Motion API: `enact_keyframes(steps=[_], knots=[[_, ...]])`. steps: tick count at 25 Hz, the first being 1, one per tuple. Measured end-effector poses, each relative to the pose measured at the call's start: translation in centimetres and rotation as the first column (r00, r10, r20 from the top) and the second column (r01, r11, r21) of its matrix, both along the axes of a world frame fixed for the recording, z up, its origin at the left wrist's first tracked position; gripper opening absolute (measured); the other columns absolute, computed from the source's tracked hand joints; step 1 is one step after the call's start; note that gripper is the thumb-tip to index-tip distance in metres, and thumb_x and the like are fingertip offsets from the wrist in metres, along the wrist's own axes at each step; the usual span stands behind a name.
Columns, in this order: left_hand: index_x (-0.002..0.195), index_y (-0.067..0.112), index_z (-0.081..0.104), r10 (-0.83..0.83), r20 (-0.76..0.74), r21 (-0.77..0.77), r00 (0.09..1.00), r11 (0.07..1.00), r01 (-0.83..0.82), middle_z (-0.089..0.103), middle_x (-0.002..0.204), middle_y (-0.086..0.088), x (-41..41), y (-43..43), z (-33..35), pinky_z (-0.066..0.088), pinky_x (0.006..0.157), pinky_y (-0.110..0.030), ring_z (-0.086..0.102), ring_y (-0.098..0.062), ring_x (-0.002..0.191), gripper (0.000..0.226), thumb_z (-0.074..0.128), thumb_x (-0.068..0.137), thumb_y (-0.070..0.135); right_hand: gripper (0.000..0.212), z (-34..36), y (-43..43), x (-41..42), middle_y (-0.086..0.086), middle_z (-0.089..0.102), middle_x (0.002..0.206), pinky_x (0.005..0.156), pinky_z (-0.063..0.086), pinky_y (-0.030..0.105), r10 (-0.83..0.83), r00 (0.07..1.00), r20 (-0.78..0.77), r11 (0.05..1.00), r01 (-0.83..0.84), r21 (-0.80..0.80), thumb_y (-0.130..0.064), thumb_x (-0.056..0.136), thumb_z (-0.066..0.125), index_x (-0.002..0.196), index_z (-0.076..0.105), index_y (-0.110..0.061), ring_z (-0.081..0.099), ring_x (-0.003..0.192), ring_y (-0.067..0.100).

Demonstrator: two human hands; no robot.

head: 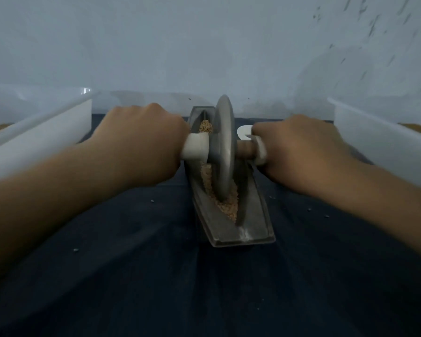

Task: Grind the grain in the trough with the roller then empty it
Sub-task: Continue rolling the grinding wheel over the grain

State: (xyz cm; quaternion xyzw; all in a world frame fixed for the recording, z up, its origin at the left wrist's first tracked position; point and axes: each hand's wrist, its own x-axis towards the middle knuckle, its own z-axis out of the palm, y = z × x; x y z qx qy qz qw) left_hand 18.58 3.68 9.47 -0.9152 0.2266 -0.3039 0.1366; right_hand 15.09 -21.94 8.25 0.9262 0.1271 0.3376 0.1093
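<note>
Both hands (141, 139) (299, 152) grip roller (223, 152) handles; disc in grain-filled trough (255, 215).

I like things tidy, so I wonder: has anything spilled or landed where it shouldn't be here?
Only slightly. The grain sits inside the trough, but a few small specks lie scattered on the dark cloth either side of it, perhaps strays; too small to tell.

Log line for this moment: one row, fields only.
phase: grinding | left hand: grips roller | right hand: grips roller | roller: upright in trough | grain: in trough, not emptied
</note>
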Motion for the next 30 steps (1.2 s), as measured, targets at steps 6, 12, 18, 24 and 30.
enact_keyframes(steps=[6,12,18,24,30], knots=[[0.095,0.024,0.066,0.166,-0.035,-0.008,0.986,0.986,-0.166,0.037,0.069,0.001,4.1,-2.3,0.3,0.036,0.055,-0.033,0.042,-0.023,0.058,0.013,0.063,0.084,0.029,0.015,0.0,1.4,5.7,0.0,0.05,0.072,0.053,0.03,0.03,-0.14,0.979,-0.146,0.984,0.154,0.087,-0.028,0.087,0.064,0.083,0.05,-0.03,0.054,0.066,0.028],[0.097,0.025,0.063,0.174,-0.17,-0.07,0.97,0.98,-0.188,0.046,0.076,0.0,3.4,-1.9,0.3,0.038,0.06,-0.035,0.046,-0.024,0.065,0.011,0.061,0.086,0.025,0.012,1.2,2.2,5.9,0.005,0.058,0.082,0.054,0.03,0.031,-0.107,0.983,-0.15,0.994,0.11,0.018,-0.021,0.087,0.065,0.094,0.057,-0.026,0.058,0.075,0.032],[0.068,0.031,0.057,0.025,0.047,-0.002,0.999,1.0,-0.025,0.026,0.053,0.009,-1.0,-0.2,-0.4,0.012,0.046,-0.015,0.013,-0.009,0.041,0.015,0.072,0.064,0.03,0.038,0.0,0.0,-0.5,-0.009,0.033,0.05,0.045,0.015,0.016,-0.021,1.0,0.002,0.999,0.021,-0.044,-0.024,0.064,0.076,0.068,0.039,-0.029,0.03,0.04,0.016],[0.108,0.018,0.064,0.236,-0.149,-0.039,0.96,0.969,-0.245,0.058,0.092,-0.009,4.1,-3.0,1.3,0.04,0.064,-0.038,0.055,-0.03,0.076,0.019,0.059,0.09,0.019,0.01,1.8,3.1,7.4,0.012,0.063,0.103,0.065,0.036,0.034,-0.145,0.957,-0.252,0.98,0.174,0.098,-0.021,0.092,0.064,0.1,0.061,-0.025,0.062,0.091,0.035],[0.074,0.025,0.06,0.016,0.072,0.002,0.997,1.0,-0.016,0.022,0.056,0.004,-1.9,-0.3,-0.1,0.011,0.045,-0.019,0.012,-0.013,0.045,0.018,0.075,0.065,0.021,0.029,-0.1,-0.2,-0.9,-0.01,0.035,0.052,0.043,0.021,0.019,0.011,1.0,-0.029,1.0,-0.011,0.0,-0.029,0.07,0.063,0.071,0.034,-0.032,0.035,0.042,0.017]])
